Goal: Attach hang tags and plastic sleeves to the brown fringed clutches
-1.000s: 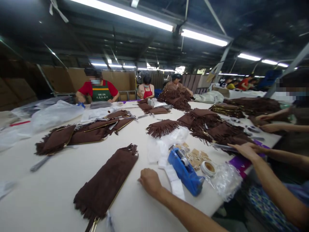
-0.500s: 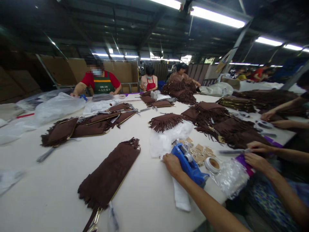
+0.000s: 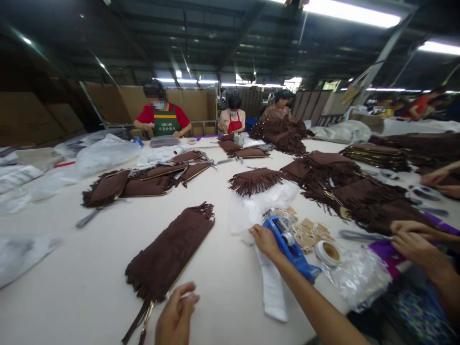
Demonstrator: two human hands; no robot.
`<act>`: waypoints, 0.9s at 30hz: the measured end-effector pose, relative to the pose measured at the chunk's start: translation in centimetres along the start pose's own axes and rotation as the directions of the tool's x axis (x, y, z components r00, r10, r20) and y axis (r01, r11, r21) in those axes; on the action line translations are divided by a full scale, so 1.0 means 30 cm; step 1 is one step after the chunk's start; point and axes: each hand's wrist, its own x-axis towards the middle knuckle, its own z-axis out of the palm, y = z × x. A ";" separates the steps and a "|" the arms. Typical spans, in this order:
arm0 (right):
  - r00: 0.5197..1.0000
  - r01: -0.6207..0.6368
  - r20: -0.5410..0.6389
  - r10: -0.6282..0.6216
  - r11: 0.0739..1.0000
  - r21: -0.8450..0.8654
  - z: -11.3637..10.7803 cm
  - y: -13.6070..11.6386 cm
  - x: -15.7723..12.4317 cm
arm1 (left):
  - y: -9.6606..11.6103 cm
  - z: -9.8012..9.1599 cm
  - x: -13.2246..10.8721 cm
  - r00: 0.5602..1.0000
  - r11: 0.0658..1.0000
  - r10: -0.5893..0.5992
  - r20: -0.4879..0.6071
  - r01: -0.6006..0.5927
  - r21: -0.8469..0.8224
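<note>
My left hand [image 3: 176, 314] is at the bottom edge, fingers curled in a pinch on a small clear piece beside the zipper end of a brown fringed suede bag [image 3: 172, 254] lying flat on the white table [image 3: 72, 297]. My right hand [image 3: 265, 239] reaches in from the lower right. Its fingers are bent against the near side of a blue tape dispenser [image 3: 293, 251], over a white strip [image 3: 271, 287]. What the right fingers hold is hidden.
A tape roll [image 3: 327, 251], paper tags [image 3: 311, 230] and clear plastic [image 3: 359, 278] lie right of the dispenser. A co-worker's hands [image 3: 413, 239] work at the right. More fringed bags [image 3: 143, 182] and piles [image 3: 359, 191] cover the table. Several people sit at the far end.
My left hand has come into view at the bottom by the bag's zipper end. My right hand moved from the bare table to the tape dispenser and stays there. The view shifted left.
</note>
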 end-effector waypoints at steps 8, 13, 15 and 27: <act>1.000 0.007 -0.029 -0.005 0.998 0.064 0.024 0.030 0.002 | 0.107 0.561 0.269 0.918 0.978 -0.077 0.389 0.145 -0.149; 0.999 0.012 -0.037 -0.009 0.997 0.078 0.037 0.039 -0.004 | 0.100 0.678 0.323 0.916 0.986 -0.104 0.388 0.145 -0.080; 0.999 0.011 -0.038 -0.008 0.996 0.086 0.042 0.037 -0.007 | 0.097 0.681 0.331 0.921 0.989 -0.110 0.375 0.138 -0.048; 0.982 0.184 -0.090 -0.168 0.962 0.203 -0.005 0.010 -0.145 | 0.050 0.520 0.280 0.884 0.973 -0.217 0.413 0.231 0.016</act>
